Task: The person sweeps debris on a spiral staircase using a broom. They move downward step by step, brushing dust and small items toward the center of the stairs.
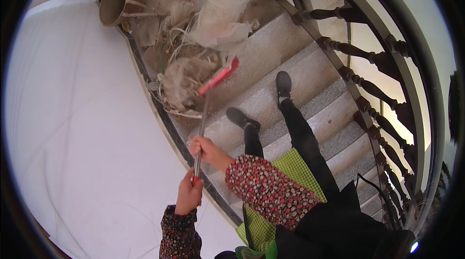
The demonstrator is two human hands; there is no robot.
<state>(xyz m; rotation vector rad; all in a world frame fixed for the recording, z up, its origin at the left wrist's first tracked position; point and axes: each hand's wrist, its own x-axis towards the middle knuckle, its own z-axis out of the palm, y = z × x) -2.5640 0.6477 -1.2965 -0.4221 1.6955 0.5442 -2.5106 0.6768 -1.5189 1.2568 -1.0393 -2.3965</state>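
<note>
A broom with a thin metal handle [204, 113] and a red head [219, 76] slants away from me over the stone stairs. My right hand [206, 149] is wrapped around the metal shaft partway down. Behind it, my left hand [189, 193] grips the handle's upper end, beside a red part. The broom head lies against a blurred, tangled heap of dusty plastic and pale straps [185, 81] by the wall side. Crumpled translucent plastic sheeting [221, 19] spreads just beyond the head.
A bucket [113, 4] lies tipped on its side near the wall. Dark wooden balusters [356, 50] and a curved handrail [423, 59] bound the right side. My shoes [243, 118] stand on the stair treads. A white wall [91, 131] rises on the left.
</note>
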